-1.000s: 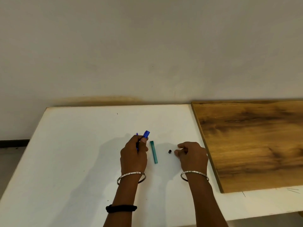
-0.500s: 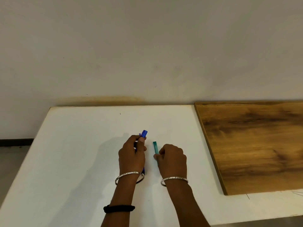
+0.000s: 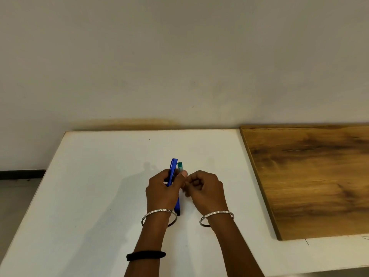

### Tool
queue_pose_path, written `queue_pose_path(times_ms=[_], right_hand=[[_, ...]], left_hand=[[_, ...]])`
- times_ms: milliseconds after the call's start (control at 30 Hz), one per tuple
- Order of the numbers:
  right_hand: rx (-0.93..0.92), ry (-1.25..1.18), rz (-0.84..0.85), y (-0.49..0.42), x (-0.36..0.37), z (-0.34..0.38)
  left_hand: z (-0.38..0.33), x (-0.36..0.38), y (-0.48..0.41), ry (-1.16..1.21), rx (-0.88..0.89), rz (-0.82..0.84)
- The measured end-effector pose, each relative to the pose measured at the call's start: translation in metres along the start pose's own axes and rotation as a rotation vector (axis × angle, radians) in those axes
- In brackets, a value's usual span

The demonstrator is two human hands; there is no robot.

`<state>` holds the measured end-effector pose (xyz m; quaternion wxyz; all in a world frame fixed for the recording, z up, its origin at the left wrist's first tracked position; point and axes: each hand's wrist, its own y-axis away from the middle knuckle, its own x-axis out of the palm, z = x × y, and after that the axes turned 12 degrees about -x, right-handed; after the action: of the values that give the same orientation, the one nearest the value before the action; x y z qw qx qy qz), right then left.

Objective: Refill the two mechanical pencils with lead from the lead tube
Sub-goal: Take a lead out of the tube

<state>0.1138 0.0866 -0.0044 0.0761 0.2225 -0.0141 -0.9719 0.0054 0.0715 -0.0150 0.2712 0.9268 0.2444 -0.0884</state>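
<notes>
- A plain pale wall fills the upper half of the view, with a brownish stain just above the far edge of the table.
- The white table runs toward the camera; a wooden board lies on its right side, its far edge against the wall.
- Both hands are raised close together above the middle of the table, their fingers almost touching.
- The left hand is curled around blue pencils. The shafts stand nearly upright and a little tilted: one end rises above the fingers, the other, dark-tipped, comes out below the palm near the wrist. Whether it grips one pencil or two cannot be told for certain.
- The teal lead tube sticks up just beside the pencils, on their right, its lower part hidden behind the left thumb. It sits between the two hands; which hand bears it is not clear.
- The right hand is bunched, fingertips drawn together toward the tube's lower part. What they pinch is blurred and cannot be made out.
- Each wrist wears a silver bangle; a black band circles the left forearm.
</notes>
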Motion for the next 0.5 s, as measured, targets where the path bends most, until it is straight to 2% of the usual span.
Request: queue_pose_path(times_ms=[133,333,500], right_hand=[[-0.014,-0.11,0.082,-0.001,-0.007,-0.001],[-0.002,-0.312,-0.132,-0.005,-0.018,-0.002],[-0.041,-0.267,-0.129,-0.006,-0.018,-0.005]], left_hand=[[-0.001,-0.003,-0.001,0.068,-0.027,0.015],[0.0,-0.004,0.002,-0.056,0.041,0.056],[0.002,-0.002,0.002,-0.139,0.099,0.126]])
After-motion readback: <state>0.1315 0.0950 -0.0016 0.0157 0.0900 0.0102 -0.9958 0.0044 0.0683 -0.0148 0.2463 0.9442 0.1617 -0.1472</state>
